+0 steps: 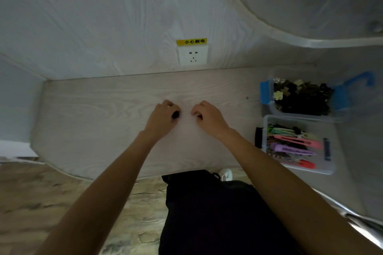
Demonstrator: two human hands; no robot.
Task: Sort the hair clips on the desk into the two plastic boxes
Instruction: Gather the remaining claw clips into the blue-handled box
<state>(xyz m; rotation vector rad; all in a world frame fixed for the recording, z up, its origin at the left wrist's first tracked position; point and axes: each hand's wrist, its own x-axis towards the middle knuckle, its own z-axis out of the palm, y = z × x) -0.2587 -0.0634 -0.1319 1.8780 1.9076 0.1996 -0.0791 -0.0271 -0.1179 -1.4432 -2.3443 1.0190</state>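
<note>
Both hands rest curled on the pale wooden desk [103, 130] near its middle. My left hand [163, 117] is closed around a small black hair clip [175, 114] that shows under its fingers. A little to the right, my right hand [207, 117] has its fingers closed too; a dark bit shows beneath them, too small to identify. At the right stand two clear plastic boxes: the far box [267, 99], with blue latches, holds dark and cream claw clips; the near box [327, 168] holds long coloured clips in pink, purple, green and red.
A white wall socket [192, 55] with a yellow warning label sits on the back panel just above the desk. A curved shelf [290, 33] overhangs the right side. A white object [226, 174] lies at the desk's front edge, above my dark-clothed lap.
</note>
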